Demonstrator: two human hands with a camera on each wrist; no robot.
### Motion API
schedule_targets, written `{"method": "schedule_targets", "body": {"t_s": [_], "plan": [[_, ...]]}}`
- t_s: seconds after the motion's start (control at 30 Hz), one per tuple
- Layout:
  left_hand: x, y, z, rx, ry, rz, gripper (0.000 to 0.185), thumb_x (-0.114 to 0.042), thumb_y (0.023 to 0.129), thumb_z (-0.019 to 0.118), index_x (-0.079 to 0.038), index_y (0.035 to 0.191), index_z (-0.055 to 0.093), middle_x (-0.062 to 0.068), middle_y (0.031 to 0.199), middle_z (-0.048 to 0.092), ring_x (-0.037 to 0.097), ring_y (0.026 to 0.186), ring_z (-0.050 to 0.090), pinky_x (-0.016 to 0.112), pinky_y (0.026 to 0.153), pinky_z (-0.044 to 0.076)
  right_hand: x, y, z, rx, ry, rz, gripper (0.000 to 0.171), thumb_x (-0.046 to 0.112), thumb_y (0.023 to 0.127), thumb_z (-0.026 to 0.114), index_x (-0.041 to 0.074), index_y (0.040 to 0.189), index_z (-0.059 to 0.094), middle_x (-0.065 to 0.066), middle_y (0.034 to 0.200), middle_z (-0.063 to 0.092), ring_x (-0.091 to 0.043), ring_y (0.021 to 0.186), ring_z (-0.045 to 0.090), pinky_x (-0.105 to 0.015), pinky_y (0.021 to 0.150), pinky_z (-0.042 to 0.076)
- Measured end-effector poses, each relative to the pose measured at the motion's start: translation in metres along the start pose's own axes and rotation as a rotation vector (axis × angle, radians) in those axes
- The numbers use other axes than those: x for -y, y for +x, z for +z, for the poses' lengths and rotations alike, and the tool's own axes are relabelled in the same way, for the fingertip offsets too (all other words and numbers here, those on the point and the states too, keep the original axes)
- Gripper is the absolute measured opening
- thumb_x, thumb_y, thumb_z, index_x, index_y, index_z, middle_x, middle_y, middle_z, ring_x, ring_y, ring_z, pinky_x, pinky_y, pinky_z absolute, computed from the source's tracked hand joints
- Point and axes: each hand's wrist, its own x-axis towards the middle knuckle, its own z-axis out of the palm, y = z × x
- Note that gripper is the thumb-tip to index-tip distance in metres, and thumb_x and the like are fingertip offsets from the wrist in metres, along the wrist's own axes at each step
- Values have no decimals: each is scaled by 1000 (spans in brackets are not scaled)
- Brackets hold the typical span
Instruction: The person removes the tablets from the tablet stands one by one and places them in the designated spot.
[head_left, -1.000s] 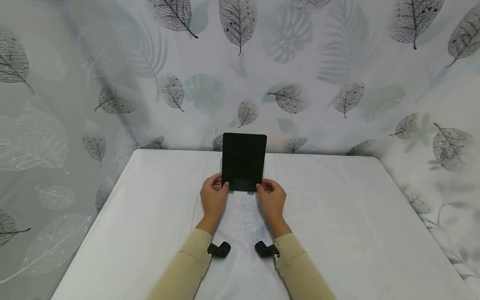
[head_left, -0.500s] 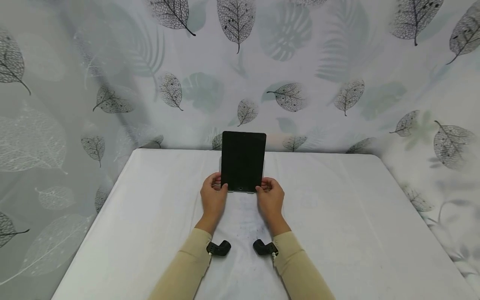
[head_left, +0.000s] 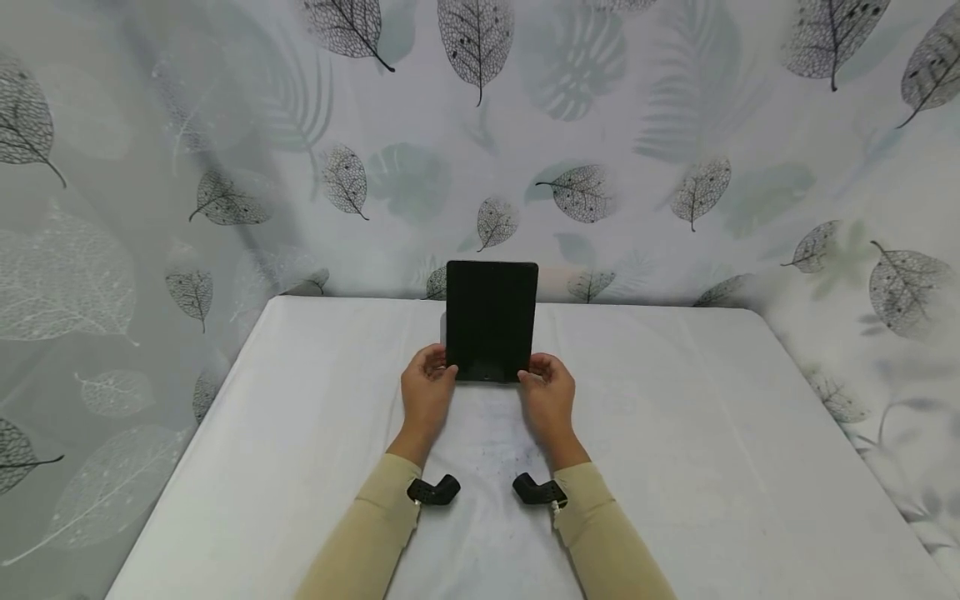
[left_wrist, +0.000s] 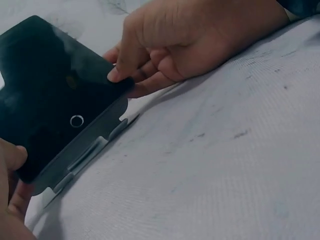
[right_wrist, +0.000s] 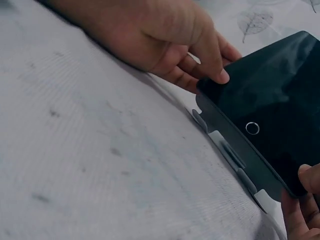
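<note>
A black tablet (head_left: 491, 321), with a round home button below its dark screen, leans back at the middle of the table. My left hand (head_left: 426, 392) pinches its lower left corner, thumb on the front and fingers behind. My right hand (head_left: 548, 400) pinches the lower right corner in the same way. Behind and below the tablet is a grey stand (right_wrist: 245, 155) with small upturned lips. In both wrist views a strip of the stand shows between the tablet's bottom edge and those lips. Most of the stand is hidden behind the tablet.
A white cloth (head_left: 675, 433) with faint dark specks covers the table. Close behind its back edge hangs a leaf-patterned curtain (head_left: 420, 108), which also runs along both sides. Each wrist carries a black camera mount (head_left: 433, 490) over a tan sleeve (head_left: 367, 533).
The tablet has shifted slightly right and looks a little larger in the head view. The stand's lips, visible under it earlier, are now mostly covered. Both hands keep their hold, the right moving slightly right.
</note>
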Motion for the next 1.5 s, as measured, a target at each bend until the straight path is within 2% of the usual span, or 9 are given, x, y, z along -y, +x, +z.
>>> {"method": "schedule_targets", "body": {"t_s": [0.23, 0.47, 0.6, 0.77, 1.0, 1.1, 1.2, 1.37, 1.5], "plan": [[1, -2, -2, 50, -133, 16, 38, 10, 88, 71, 2, 124, 68, 24, 116, 70, 19, 104, 66, 15, 85, 55, 2, -2, -5, 54, 141, -27, 36, -12, 90, 67, -6, 125, 60, -27, 117, 66, -24, 105, 63, -12, 86, 53], [3, 0, -8, 103, -209, 49, 41, 13, 87, 70, 4, 127, 67, 25, 118, 69, 8, 101, 67, 17, 85, 57, 0, -6, -4, 37, 206, -36, 47, -15, 89, 67, -2, 133, 61, -24, 114, 65, -10, 99, 66, -13, 83, 55], [6, 4, -16, 136, -251, 61, 45, 15, 86, 69, 4, 129, 67, 12, 115, 73, 8, 102, 68, 18, 85, 57, -1, -8, 0, 53, 221, -105, 48, -15, 88, 67, -1, 134, 63, -26, 112, 66, -4, 98, 67, -14, 84, 57], [6, 10, -28, 173, -311, 30, 49, 19, 85, 68, 5, 132, 65, -5, 107, 73, 9, 101, 68, 17, 82, 58, -3, -10, 5, 78, 239, -189, 48, -16, 87, 68, -5, 134, 63, -32, 112, 65, -1, 96, 67, -14, 83, 57], [0, 17, -44, 194, -403, -17, 50, 24, 81, 64, 8, 128, 65, -3, 98, 74, 9, 92, 68, 17, 74, 57, 3, -16, 15, 90, 295, -220, 46, -17, 85, 69, -11, 131, 62, -19, 104, 69, -1, 95, 67, -15, 81, 58], [0, 21, -57, 196, -476, -18, 53, 26, 79, 63, -2, 122, 74, -2, 97, 75, 9, 89, 68, 17, 69, 56, 6, -22, 26, 99, 309, -232, 46, -17, 85, 69, -12, 130, 62, -28, 105, 67, -1, 94, 67, -14, 80, 58], [-1, 27, -73, 190, -493, 5, 55, 28, 76, 62, -8, 115, 78, -3, 96, 76, 8, 87, 69, 17, 67, 56, 8, -28, 39, 107, 313, -249, 45, -16, 85, 70, -13, 129, 62, -37, 106, 62, 0, 94, 66, -13, 80, 57], [-3, 34, -93, 128, -429, 46, 49, 31, 75, 61, 6, 115, 73, -4, 90, 76, 8, 83, 69, 16, 68, 57, 10, -33, 59, 130, 335, -272, 45, -17, 84, 70, -15, 128, 62, -38, 105, 60, 0, 97, 64, -13, 79, 56], [-5, 34, -102, 39, -427, 35, 43, 30, 78, 61, 5, 109, 76, -3, 86, 76, 7, 78, 68, 16, 66, 58, 13, -37, 69, 154, 338, -287, 45, -18, 84, 70, -17, 127, 61, -35, 103, 60, -2, 98, 64, -13, 80, 56]]}}
